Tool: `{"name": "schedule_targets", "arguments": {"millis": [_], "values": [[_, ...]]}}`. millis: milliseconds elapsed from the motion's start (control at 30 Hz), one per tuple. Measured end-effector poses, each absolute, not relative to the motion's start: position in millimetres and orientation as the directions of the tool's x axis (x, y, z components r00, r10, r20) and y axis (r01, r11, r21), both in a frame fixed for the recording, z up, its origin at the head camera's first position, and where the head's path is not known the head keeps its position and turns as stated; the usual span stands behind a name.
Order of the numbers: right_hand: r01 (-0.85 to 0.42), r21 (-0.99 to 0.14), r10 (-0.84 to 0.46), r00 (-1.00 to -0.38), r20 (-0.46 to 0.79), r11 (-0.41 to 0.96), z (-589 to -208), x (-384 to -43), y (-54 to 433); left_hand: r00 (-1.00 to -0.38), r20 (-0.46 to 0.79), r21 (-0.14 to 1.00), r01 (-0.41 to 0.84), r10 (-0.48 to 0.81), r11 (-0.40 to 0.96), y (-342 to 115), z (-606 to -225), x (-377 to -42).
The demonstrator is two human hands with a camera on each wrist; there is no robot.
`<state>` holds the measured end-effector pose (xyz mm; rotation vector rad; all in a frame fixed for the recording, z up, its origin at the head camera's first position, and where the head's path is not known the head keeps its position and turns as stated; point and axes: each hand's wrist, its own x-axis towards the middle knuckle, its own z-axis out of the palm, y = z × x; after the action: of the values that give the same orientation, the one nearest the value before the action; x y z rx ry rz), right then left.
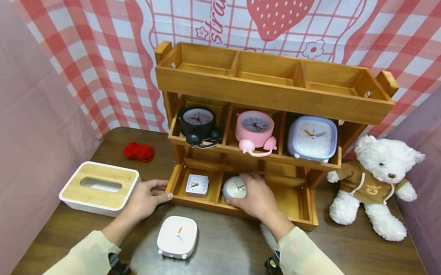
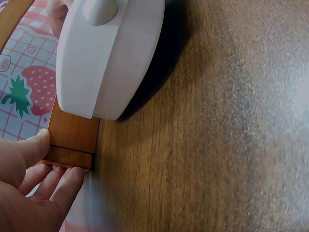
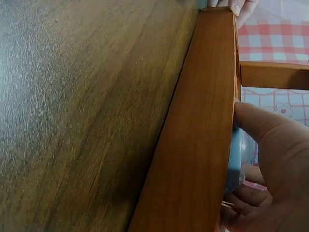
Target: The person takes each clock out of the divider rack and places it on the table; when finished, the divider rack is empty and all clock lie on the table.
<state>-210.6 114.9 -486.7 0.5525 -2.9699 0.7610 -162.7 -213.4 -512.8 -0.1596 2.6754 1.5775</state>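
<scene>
My right hand (image 1: 256, 196) grips a round, pale blue-grey alarm clock (image 1: 234, 188) in the middle compartment of the wooden shelf's bottom tier; the right wrist view shows its blue side (image 3: 234, 159) behind the front board. With thumb and fingers, my left hand (image 1: 145, 200) holds the front left corner of that wooden shelf (image 1: 253, 93). A small white square clock (image 1: 197, 185) stands in the bottom left compartment. On the table in front lies a white rounded-square clock (image 1: 177, 236), seen large from the side in the left wrist view.
The middle tier holds a black clock (image 1: 196, 124), a pink clock (image 1: 254, 128) and a lavender square clock (image 1: 313, 138). At left are a tissue box (image 1: 102, 186) with a wooden lid and a red object (image 1: 138, 151). A white teddy bear (image 1: 375, 186) sits at right.
</scene>
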Motion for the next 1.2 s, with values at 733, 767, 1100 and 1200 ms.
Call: {"name": "schedule_targets", "arguments": {"millis": [733,767,1100,1200], "values": [[-0.456,-0.444,-0.413,-0.889,0.197,0.771,-490,-221,125,-0.995,-0.063,0.88,-0.094,-0.082,0.465,-213,-512,-161],[-0.456,-0.447,-0.411,-0.889,0.2,0.769,-489,-220,125,-0.995,-0.063,0.879,-0.093,-0.081,0.468,-213,-513,-161],[-0.499,-0.437,-0.467,-0.864,0.186,0.749,-489,-224,122,-0.995,-0.06,0.876,-0.091,-0.08,0.473,-212,-512,-161],[-0.52,-0.398,-0.496,-0.851,0.17,0.756,-489,-226,121,-0.995,-0.062,0.878,-0.092,-0.077,0.471,-212,-511,-160]]}}
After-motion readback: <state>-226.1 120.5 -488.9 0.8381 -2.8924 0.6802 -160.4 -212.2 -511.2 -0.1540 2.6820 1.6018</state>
